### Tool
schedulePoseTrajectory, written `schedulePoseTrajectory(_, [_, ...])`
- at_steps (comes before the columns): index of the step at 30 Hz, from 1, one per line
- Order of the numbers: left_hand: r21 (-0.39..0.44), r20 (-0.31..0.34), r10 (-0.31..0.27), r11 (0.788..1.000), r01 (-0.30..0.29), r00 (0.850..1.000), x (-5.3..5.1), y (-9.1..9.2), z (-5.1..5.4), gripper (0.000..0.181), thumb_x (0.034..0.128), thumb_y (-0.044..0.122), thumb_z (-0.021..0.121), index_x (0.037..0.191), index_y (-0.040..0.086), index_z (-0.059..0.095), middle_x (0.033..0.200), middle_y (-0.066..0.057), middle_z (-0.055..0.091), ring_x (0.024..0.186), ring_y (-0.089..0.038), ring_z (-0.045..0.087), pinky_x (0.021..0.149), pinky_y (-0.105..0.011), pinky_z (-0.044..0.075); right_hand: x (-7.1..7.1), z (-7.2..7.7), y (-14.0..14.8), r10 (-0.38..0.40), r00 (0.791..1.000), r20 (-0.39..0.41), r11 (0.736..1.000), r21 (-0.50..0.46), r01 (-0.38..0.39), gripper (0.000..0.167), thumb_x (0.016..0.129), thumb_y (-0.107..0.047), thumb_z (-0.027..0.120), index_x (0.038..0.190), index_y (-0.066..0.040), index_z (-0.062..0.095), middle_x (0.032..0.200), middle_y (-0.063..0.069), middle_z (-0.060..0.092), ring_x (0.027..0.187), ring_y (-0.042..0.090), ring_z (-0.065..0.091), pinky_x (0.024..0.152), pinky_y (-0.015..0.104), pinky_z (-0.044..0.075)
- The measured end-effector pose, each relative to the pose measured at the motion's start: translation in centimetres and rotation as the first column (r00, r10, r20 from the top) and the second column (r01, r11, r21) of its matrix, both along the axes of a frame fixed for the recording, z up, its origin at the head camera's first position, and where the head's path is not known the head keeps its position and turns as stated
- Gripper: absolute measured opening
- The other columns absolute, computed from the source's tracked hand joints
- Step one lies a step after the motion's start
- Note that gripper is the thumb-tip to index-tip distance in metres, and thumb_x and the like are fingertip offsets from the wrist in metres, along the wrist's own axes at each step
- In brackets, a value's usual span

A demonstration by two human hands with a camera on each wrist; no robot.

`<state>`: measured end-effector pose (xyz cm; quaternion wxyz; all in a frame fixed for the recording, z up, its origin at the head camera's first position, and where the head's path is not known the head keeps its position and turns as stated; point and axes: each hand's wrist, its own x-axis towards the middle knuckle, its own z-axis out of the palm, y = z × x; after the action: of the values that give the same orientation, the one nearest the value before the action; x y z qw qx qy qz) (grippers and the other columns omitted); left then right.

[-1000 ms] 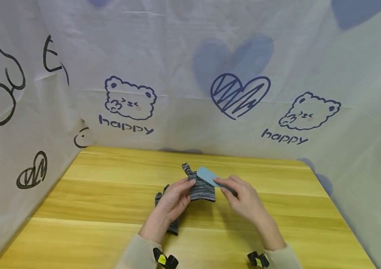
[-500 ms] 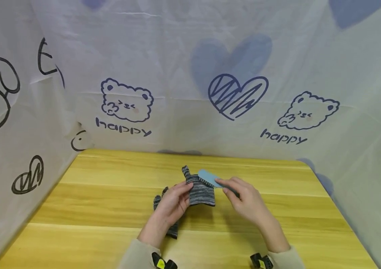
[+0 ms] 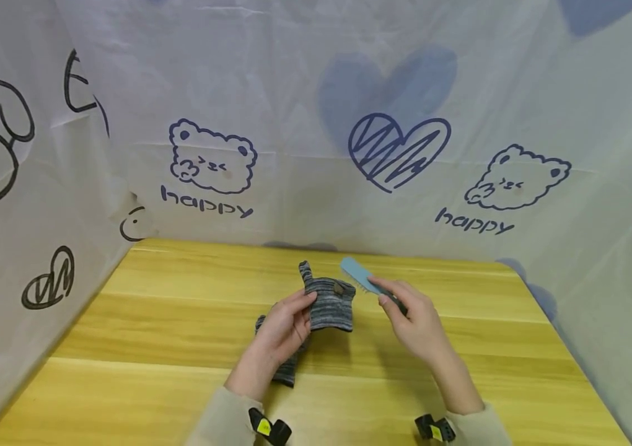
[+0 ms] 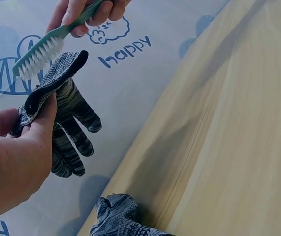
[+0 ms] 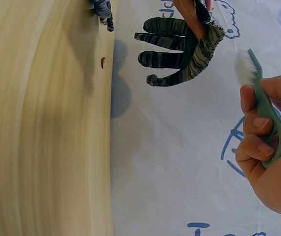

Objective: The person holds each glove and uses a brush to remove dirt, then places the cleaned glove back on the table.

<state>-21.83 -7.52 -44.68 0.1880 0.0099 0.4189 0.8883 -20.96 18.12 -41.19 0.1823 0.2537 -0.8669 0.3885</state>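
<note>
My left hand (image 3: 284, 328) pinches a grey-and-black knitted glove (image 3: 329, 310) by its edge and holds it above the table. In the left wrist view the glove's fingers (image 4: 74, 142) hang down below the hand. A small brown patch (image 3: 339, 288) marks its upper side. My right hand (image 3: 413, 316) grips a scrubbing brush (image 5: 265, 105) by its green handle, the thumb along it. The white bristles (image 4: 41, 56) face the glove, just apart from it in the head view. Partly hidden under my left forearm, a second matching glove (image 3: 285, 373) lies on the table.
The yellow wood-grain table (image 3: 461, 347) extends around both hands. A white cloth (image 3: 305, 124) printed with hearts and bears rises behind its far edge and along both sides. A small dark mark (image 5: 103, 63) shows on the tabletop in the right wrist view.
My right hand has lifted the brush off the glove, up and to the right. The brown patch it covered now shows. My left hand keeps its pinch on the glove.
</note>
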Motion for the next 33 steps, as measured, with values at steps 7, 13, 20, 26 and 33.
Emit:
schedulePoseTrajectory(7, [-0.024, -0.016, -0.023, 0.999, 0.022, 1.000, -0.1, 0.0, 0.0, 0.067, 0.1135, 0.012, 0.039, 0.165, 0.000, -0.003, 0.172, -0.014, 0.013, 0.151, -0.018, 0.031, 0.105, -0.016, 0.044, 0.2, -0.5, -0.5, 0.014, 0.998, 0.058, 0.999, 0.045, -0.016, 0.035, 0.105, -0.011, 0.063, 0.139, -0.018, 0.067, 0.110, 0.001, 0.070, 0.079, 0.012, 0.054, 0.067, 0.029, 0.048])
schedulePoseTrajectory(13, [-0.035, -0.005, 0.006, 0.999, -0.006, 1.000, -0.3, -0.1, 0.2, 0.064, 0.1133, 0.013, 0.040, 0.166, 0.001, 0.005, 0.170, -0.015, 0.015, 0.151, -0.018, 0.030, 0.121, -0.025, 0.031, 0.1, -0.7, -1.0, -0.017, 0.996, 0.092, 0.997, 0.071, 0.010, 0.035, 0.106, -0.013, 0.062, 0.140, -0.021, 0.067, 0.104, -0.004, 0.068, 0.074, 0.010, 0.051, 0.065, 0.029, 0.044])
schedulePoseTrajectory(20, [0.014, -0.016, -0.013, 1.000, 0.013, 1.000, -0.4, -0.1, 0.4, 0.066, 0.1136, 0.010, 0.037, 0.164, -0.001, -0.004, 0.173, -0.015, 0.004, 0.157, -0.022, 0.018, 0.128, -0.034, 0.016, -0.5, -0.4, -0.6, -0.055, 0.994, 0.093, 0.994, 0.096, 0.046, 0.035, 0.106, -0.013, 0.061, 0.140, -0.021, 0.067, 0.100, -0.003, 0.067, 0.071, 0.011, 0.049, 0.063, 0.029, 0.042])
schedulePoseTrajectory(26, [0.025, -0.009, 0.001, 1.000, -0.001, 1.000, -0.3, 0.1, 0.3, 0.060, 0.1134, 0.011, 0.038, 0.165, -0.001, 0.009, 0.146, -0.007, 0.051, 0.115, -0.005, 0.061, 0.097, -0.018, 0.051, -0.3, -0.2, 0.1, -0.077, 0.994, 0.084, 0.995, 0.070, 0.071, 0.036, 0.106, -0.013, 0.061, 0.140, -0.019, 0.067, 0.108, 0.002, 0.070, 0.075, 0.013, 0.053, 0.066, 0.031, 0.045])
schedulePoseTrajectory(33, [0.019, 0.011, 0.051, 0.998, -0.052, 0.999, 0.0, 0.2, 0.2, 0.062, 0.1111, 0.004, 0.038, 0.163, -0.006, 0.006, 0.151, -0.011, 0.042, 0.098, 0.001, 0.057, 0.078, -0.014, 0.047, 0.0, 0.0, -0.2, -0.022, 0.997, 0.070, 0.999, 0.047, 0.019, 0.035, 0.106, -0.013, 0.062, 0.140, -0.018, 0.067, 0.113, 0.003, 0.071, 0.083, 0.013, 0.057, 0.071, 0.033, 0.049])
